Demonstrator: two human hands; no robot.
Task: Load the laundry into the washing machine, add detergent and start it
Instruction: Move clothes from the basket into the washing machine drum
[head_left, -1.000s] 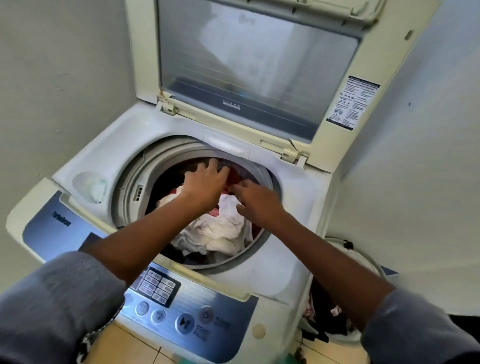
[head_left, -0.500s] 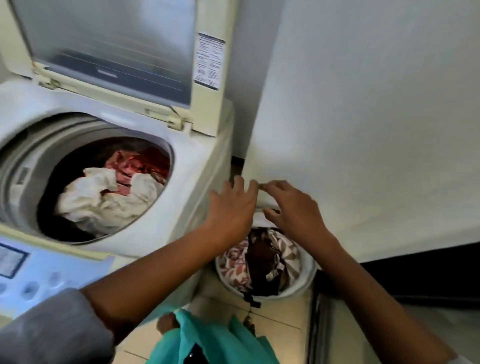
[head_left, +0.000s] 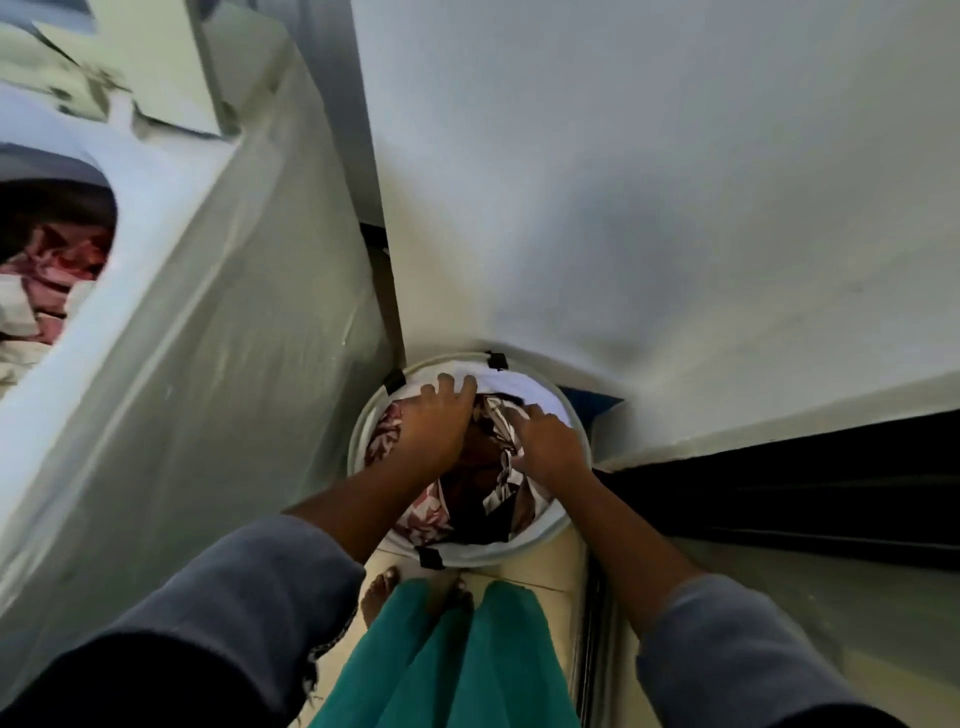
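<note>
Nearest the camera, two grey sleeves (head_left: 234, 597) are framing a teal garment (head_left: 467, 665), and bare feet (head_left: 376, 592) are standing on the tiled floor (head_left: 535, 571) just beside a round white laundry basket (head_left: 488, 557). Both arms are reaching down into it. The left hand (head_left: 434, 423) is lying wide over the clothes, its fingers straight and touching the basket's far wall, with a pink-and-white cloth (head_left: 428, 512) showing beneath its wrist. The right hand (head_left: 548, 444) is pressing into a brown-and-white patterned cloth (head_left: 501, 470); whether it is actually gripping it cannot be told. On the left, the washing machine (head_left: 218, 312) is standing right against the basket, and red and white laundry (head_left: 52, 260) is sitting in its drum at the far left edge. A pale wall (head_left: 675, 208) is rising behind the basket on the right.
</note>
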